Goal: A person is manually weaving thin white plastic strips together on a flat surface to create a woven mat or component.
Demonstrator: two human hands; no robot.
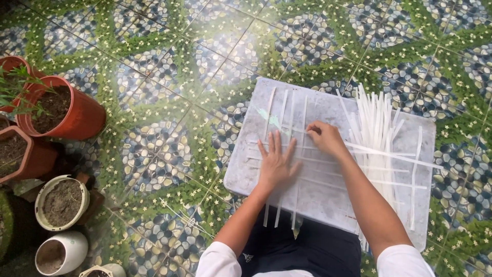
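Note:
A pale grey board [405,205] lies on the tiled floor in front of me, over my lap. Several thin white strips [287,115] lie on it, some lengthwise and some crosswise, crossing each other. My left hand [277,161] rests flat with fingers spread on the crossed strips. My right hand [325,137] is curled, its fingertips pinching a crosswise strip near the middle of the board. A loose pile of white strips [376,123] sits on the board's right part.
Orange pots with soil [77,115] and a small green plant [13,90] stand at the left. White and cream pots [64,251] stand at lower left. Patterned green and pebble tiles [169,143] cover the floor.

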